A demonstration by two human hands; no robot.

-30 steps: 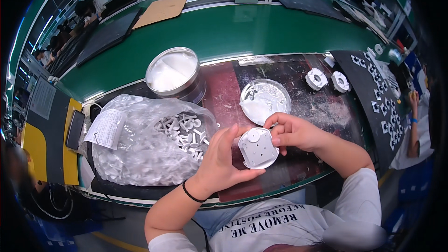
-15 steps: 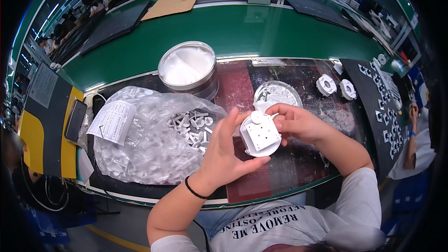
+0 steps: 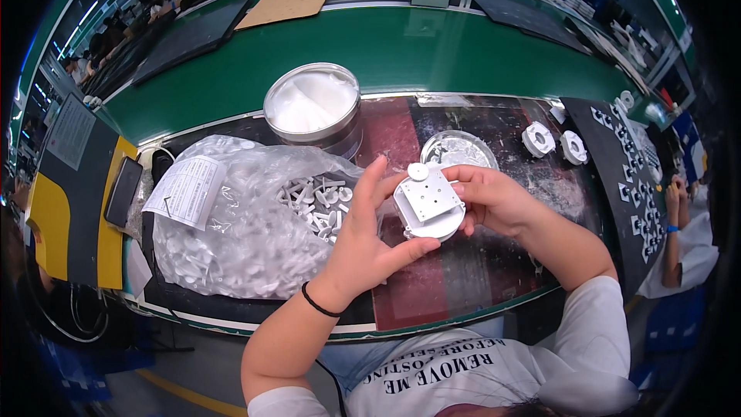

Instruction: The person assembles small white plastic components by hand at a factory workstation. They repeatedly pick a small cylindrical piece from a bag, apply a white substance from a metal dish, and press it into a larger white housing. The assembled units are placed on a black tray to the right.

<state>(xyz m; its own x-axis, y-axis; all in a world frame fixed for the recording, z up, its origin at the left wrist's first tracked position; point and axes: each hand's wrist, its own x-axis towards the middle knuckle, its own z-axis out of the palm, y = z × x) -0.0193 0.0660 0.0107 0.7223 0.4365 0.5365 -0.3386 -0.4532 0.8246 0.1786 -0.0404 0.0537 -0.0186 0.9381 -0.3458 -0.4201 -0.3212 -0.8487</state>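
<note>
Head view: my left hand (image 3: 363,243) and right hand (image 3: 494,201) together grip a white round part (image 3: 428,205) above the mat, beside a clear bag (image 3: 231,232) bearing a white paper label (image 3: 189,189).

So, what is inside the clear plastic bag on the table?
The clear plastic bag holds many small white plastic parts, piled near its open right end. A white paper sheet covers the upper left, and wrinkles hide the rest.
</note>
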